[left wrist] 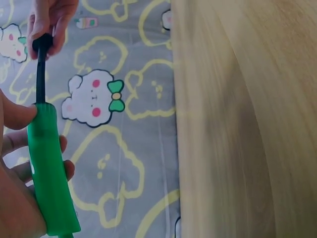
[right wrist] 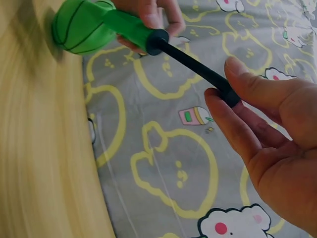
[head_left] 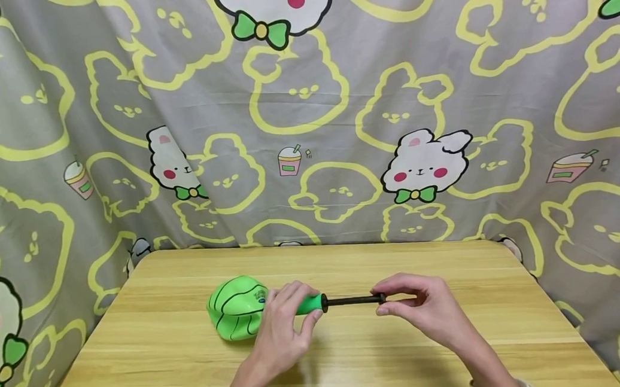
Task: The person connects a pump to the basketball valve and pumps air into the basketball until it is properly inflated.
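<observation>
My left hand grips the green barrel of a hand pump, its fingers wrapped round it. A thin black rod runs out of the barrel toward the right. At the rod's end, my right hand pinches the black handle between thumb and fingers. Beyond the barrel's other end is a partly inflated green ball with dark curved lines, its side dented. In the head view the left hand hides where pump and ball meet.
The pump and hands are over a light wood-grain table. Behind and beside it hangs a grey curtain printed with yellow outlines and white cartoon animals. The table's far edge runs close along the curtain.
</observation>
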The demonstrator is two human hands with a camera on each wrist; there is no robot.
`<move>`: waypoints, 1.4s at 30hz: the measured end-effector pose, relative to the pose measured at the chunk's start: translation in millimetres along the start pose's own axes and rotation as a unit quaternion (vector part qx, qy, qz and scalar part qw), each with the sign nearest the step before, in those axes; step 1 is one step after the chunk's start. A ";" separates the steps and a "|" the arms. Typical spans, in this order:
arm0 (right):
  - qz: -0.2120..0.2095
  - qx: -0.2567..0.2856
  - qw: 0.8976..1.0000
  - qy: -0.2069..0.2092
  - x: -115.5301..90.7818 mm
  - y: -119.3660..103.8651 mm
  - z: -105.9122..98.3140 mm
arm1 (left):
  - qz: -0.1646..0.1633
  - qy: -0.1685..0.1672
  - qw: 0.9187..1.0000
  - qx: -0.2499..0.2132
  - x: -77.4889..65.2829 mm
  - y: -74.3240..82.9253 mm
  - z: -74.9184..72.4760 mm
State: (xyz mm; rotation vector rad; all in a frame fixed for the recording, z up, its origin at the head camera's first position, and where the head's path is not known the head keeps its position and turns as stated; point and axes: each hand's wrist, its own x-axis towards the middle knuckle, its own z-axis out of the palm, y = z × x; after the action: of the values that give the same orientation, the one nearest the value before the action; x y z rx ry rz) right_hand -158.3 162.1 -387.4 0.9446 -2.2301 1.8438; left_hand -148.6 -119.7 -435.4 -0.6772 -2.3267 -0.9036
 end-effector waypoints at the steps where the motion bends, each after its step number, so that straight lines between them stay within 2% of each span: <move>1: -0.001 0.001 1.000 0.003 0.4 1.4 2.4 | 0.001 0.001 1.000 0.001 0.0 0.2 0.0; 12: -0.041 0.027 0.998 0.029 3.5 13.4 37.3 | 0.021 0.008 1.000 0.007 -0.3 -0.2 1.6; 21: -0.044 0.032 0.997 0.052 0.9 25.2 60.4 | 0.047 0.010 0.998 0.032 -2.6 3.5 7.0; 25: -0.043 0.035 0.997 0.055 0.9 27.9 68.1 | 0.047 0.006 0.998 0.036 -3.8 4.3 7.5; 32: -0.033 0.038 0.998 0.037 1.1 22.5 65.9 | 0.036 -0.009 0.999 0.028 -3.9 3.3 5.6; 42: 0.009 0.010 1.000 0.010 2.4 12.1 45.8 | 0.020 -0.017 1.000 0.012 -2.4 3.1 6.0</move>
State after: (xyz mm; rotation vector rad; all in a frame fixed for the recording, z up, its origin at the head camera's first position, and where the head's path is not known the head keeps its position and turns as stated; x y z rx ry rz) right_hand -152.5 120.2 -408.7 0.9092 -2.2202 1.8780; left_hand -146.7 -114.0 -439.3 -0.7325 -2.3424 -0.8505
